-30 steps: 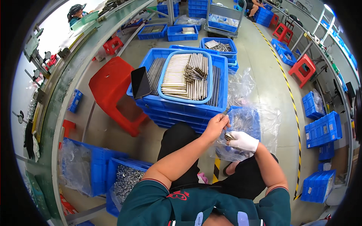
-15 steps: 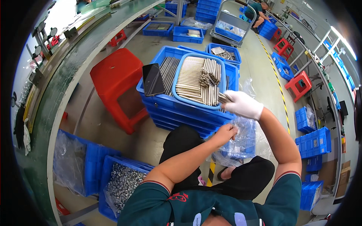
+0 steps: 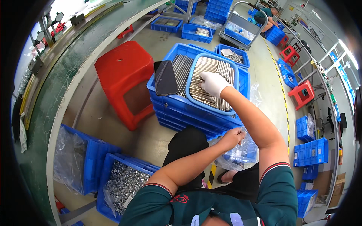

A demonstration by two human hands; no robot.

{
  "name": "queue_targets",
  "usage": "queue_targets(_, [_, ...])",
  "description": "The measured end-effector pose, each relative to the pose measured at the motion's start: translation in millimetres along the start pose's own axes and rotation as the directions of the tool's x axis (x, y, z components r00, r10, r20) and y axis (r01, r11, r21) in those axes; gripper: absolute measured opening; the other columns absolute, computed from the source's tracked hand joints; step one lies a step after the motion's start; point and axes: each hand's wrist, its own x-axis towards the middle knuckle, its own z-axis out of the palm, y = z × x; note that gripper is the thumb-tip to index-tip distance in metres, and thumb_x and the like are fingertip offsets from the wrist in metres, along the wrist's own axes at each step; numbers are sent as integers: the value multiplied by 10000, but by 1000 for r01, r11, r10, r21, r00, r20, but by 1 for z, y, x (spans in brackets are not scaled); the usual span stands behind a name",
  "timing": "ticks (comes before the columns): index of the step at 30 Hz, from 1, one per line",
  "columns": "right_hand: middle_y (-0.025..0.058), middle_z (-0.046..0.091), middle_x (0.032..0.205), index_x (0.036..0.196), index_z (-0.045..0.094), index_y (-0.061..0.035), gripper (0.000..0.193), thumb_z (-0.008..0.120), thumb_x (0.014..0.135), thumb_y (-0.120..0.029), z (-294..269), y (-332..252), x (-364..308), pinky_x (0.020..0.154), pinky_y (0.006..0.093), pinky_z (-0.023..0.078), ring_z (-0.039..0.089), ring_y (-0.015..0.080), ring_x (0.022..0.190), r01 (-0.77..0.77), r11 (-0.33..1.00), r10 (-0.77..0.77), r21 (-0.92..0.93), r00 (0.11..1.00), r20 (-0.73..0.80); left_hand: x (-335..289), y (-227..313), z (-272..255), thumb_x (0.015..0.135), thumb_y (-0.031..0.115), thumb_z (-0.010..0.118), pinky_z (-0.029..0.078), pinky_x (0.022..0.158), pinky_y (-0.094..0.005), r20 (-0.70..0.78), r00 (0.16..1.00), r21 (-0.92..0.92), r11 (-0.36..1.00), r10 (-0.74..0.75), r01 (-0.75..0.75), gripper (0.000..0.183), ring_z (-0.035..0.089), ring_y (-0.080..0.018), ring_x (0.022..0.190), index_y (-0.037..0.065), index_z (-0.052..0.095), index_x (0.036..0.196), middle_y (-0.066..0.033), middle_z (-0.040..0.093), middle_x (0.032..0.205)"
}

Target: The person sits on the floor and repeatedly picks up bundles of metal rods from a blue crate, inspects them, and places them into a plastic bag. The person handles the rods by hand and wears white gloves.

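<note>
My right hand point(image 3: 215, 84), in a white glove, reaches over a light blue tray point(image 3: 191, 95) of shiny metal rods point(image 3: 211, 64). Its fingers are closed on rods near the middle; the palm side is hidden. The tray rests on a stack of blue crates point(image 3: 181, 119), beside a row of darker rods point(image 3: 182, 71). My bare left hand point(image 3: 233, 138) is lower down, its fingers pinched at the edge of a clear plastic bag point(image 3: 247, 147). What the bag contains is hard to make out. A black phone point(image 3: 165, 78) lies on the crate's left edge.
A red stool point(image 3: 122, 71) stands left of the stack, beside a green workbench point(image 3: 49, 113). A crate of small metal parts point(image 3: 126, 184) is at lower left. Behind the stack are another crate of rods point(image 3: 233, 56) and a trolley point(image 3: 237, 32). A person point(image 3: 266, 17) sits far off.
My right hand has gone from the tray's right side, where it held several rods, to the tray's middle, covering the crosswise pile there. The left hand stays at the bag. The view has shifted slightly.
</note>
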Motion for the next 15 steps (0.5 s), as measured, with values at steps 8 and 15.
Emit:
queue_targets(8, [189, 629, 863, 948, 663, -41, 200, 617, 799, -167, 19, 14, -9, 782, 419, 477, 604, 361, 850, 225, 974, -216, 17, 951, -223, -2, 5, 1, 910, 205, 532, 381, 591, -249, 22, 1000, -4, 1000, -1, 1, 203, 479, -96, 614, 7, 566, 879, -18, 521, 677])
queue_targets(15, [113, 633, 779, 911, 689, -97, 158, 634, 801, -195, 19, 15, -9, 714, 409, 490, 616, 306, 781, 219, 961, -264, -170, 912, -313, 2, -4, 2, 900, 187, 530, 377, 573, -243, 37, 999, -22, 999, 33, -32, 201, 477, -89, 619, -8, 576, 923, -13, 522, 709])
